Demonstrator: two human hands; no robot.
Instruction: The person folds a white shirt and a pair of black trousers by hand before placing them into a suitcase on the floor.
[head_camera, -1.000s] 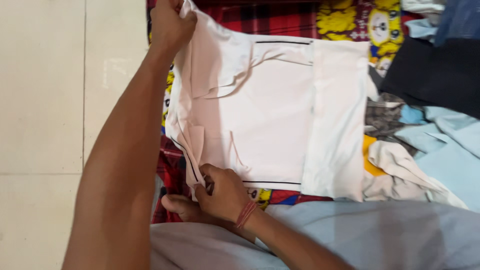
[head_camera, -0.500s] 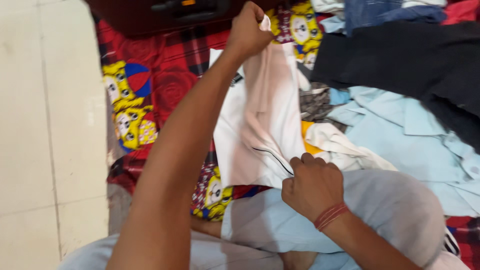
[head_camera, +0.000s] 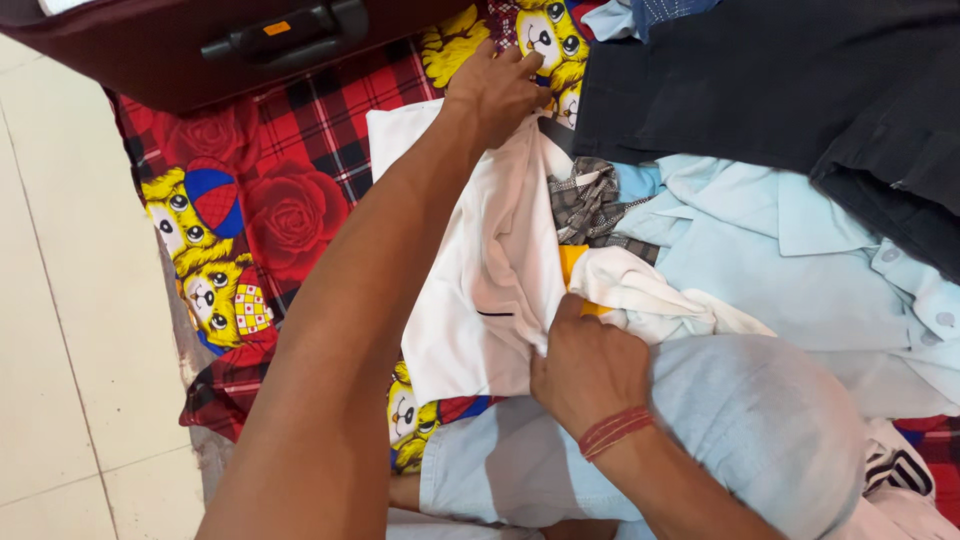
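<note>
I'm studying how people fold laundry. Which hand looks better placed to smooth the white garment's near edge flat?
Probably the right hand: it already pinches the white garment at its near edge. The left hand grips the far end, near the dark suitcase.

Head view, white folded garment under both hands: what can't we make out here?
- White folded garment: its type; folded, and the forearm covers its left part.
- Left hand and right hand: fingertips buried in cloth, so the grip is unclear.
- Dark maroon suitcase: cut off by the top edge.
- Black garment: cut off at top and right.
- Light blue collared shirt: lower part hidden by the person's knee.
</note>
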